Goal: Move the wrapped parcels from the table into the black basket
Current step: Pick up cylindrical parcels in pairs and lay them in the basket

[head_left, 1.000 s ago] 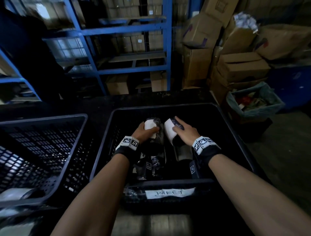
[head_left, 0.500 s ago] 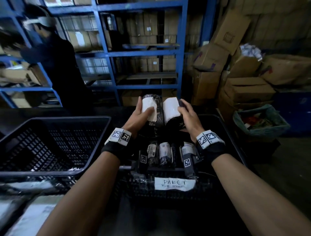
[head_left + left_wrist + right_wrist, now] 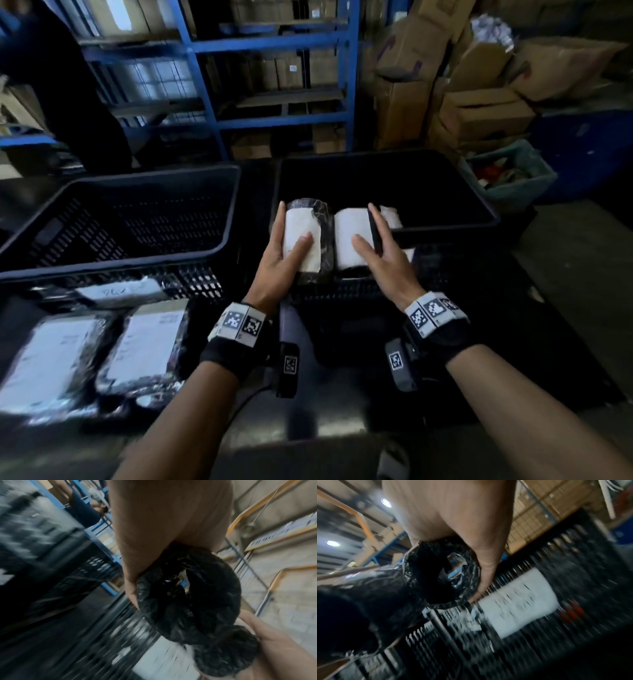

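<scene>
Two rolled parcels in black wrap with white labels lie side by side above the near rim of the right black basket (image 3: 445, 229). My left hand (image 3: 294, 222) grips the left roll (image 3: 310, 255), thumb on its label. My right hand (image 3: 364, 222) grips the right roll (image 3: 347, 240) the same way. The left wrist view shows the left roll's crumpled black end (image 3: 188, 595) against my palm. In the right wrist view the right roll's open end (image 3: 443, 572) sits under my fingers. Two flat wrapped parcels (image 3: 144, 339) (image 3: 48, 359) lie on the table at the near left.
A second black basket (image 3: 120, 260) stands at the left with nothing visible inside. Blue shelving (image 3: 274, 75) and stacked cardboard boxes (image 3: 479, 109) fill the back. A person in dark clothes (image 3: 68, 85) stands at the far left. A teal bin (image 3: 513, 171) sits on the floor at the right.
Both hands have lifted the two rolls up from inside the right basket and drawn them back to its near rim. The view has swung to show the flat parcels.
</scene>
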